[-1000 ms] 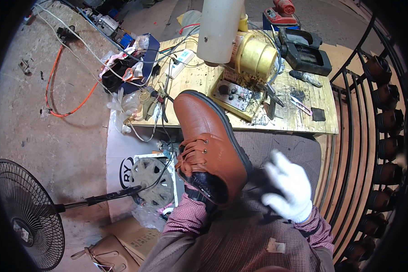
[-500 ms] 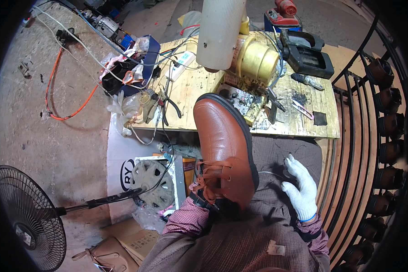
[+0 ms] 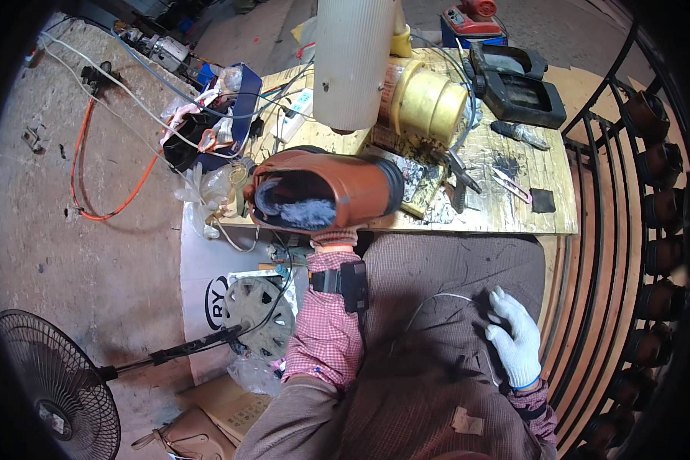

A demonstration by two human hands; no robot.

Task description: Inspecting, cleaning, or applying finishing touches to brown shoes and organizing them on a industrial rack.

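Brown leather shoe (image 3: 354, 188) swings up to the table (image 3: 514, 219) | left grip (image 3: 334, 237) clasps it underneath, likely keeping its opening clear | right grip (image 3: 515, 337) empty, loosely uncurled

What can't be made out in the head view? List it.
Head view:
Left hand: fingers hidden by the brown shoe.
Control box: partly behind the shoe.
White ribbed tube: top cut off by the upper edge.
Fan: lower left lost in the dark rim.

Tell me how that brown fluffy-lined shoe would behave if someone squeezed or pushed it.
The brown fluffy-lined shoe would probably feel fairly stiff: its smooth upper holds its rounded shape. Set down, its thick dark sole may keep it from rolling. The fluffy lining would likely squash softly.
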